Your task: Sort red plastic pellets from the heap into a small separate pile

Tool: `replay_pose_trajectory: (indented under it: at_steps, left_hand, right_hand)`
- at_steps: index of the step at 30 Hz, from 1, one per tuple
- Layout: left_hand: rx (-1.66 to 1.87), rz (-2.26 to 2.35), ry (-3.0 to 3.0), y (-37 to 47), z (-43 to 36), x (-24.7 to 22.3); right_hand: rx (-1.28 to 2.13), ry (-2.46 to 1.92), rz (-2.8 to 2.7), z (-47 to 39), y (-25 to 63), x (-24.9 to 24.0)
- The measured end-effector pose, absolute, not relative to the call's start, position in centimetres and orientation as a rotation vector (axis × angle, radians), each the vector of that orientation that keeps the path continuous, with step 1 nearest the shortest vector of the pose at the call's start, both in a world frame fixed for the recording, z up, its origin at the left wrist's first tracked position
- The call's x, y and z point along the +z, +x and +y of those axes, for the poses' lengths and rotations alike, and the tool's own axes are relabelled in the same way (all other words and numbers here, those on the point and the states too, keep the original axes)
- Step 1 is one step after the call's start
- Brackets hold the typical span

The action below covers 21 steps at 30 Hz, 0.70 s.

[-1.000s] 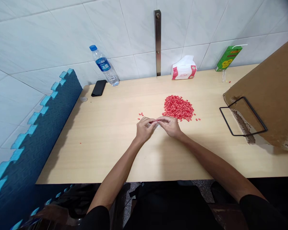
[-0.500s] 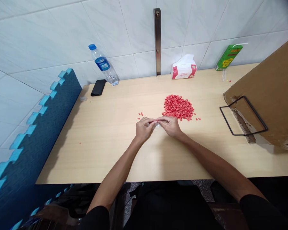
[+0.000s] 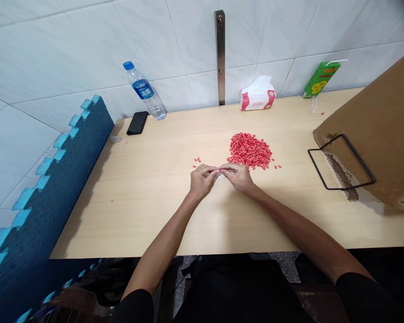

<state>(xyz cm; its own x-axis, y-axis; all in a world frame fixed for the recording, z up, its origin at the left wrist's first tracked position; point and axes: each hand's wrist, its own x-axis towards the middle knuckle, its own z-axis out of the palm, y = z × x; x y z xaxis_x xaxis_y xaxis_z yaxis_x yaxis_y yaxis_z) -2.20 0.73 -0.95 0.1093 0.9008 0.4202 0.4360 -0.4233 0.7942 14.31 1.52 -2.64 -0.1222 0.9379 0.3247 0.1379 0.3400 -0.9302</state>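
My left hand [image 3: 200, 179] and my right hand [image 3: 238, 176] meet fingertip to fingertip over the middle of the wooden table [image 3: 148, 193]. Both are closed in a pinch around a tiny red piece [image 3: 219, 169] that barely shows between them. Something small and clear [image 3: 221, 175] lies just below the fingertips, partly hidden. Beyond my right hand spreads a heap of small red pieces [image 3: 249, 150]. Several loose red pieces [image 3: 197, 159] lie past my left hand.
Along the wall are a black phone [image 3: 137, 123], a leaning water bottle [image 3: 144, 91], a tissue pack [image 3: 257, 94] and a green drink carton [image 3: 321, 80]. A cardboard box [image 3: 373, 130] with a black wire frame [image 3: 341, 162] stands right; blue foam mats [image 3: 77, 166] edge the left.
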Motion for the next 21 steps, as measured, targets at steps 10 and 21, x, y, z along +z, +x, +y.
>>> replay_pose_trajectory:
  at_steps: [10,21]
  left_hand:
    - [1.268,1.303,1.914,-2.22,0.78,-0.94]
    - [1.232,1.314,1.829,-2.36,0.9,-1.18]
  right_hand:
    - [0.938,-1.019,-1.54,1.55,14.23,-2.78]
    - [0.963,-1.018,-1.537,1.53,14.28,-2.91]
